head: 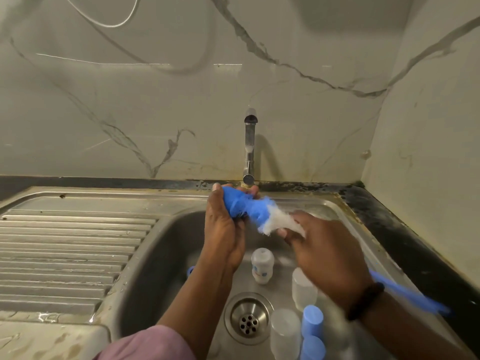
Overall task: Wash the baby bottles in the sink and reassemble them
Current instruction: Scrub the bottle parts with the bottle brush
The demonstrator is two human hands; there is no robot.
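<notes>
Gripped in the left hand [223, 229] is a blue part [233, 203], fingers curled round it, just under the tap [249, 146]; what part it is cannot be told through the blur. A brush [270, 219] with blue and white bristles is held in the right hand [324, 253], fingers closed on it, its blue handle [410, 292] trailing past the wrist. Bristles meet the part, so scrubbing is judged to be the step in hand; rinsing and reassembly are not yet done. A firm hold on a wet, slippery piece is called for next.

Below lies the steel sink [161, 255], smooth and dull, with a ribbed drainer [67, 250] at its left, set in a dark tabletop [405, 229]. Near the perforated drain [248, 318] lie a white bottle [262, 266], cloudy cylindrical cups [302, 289] and blue caps [311, 323].
</notes>
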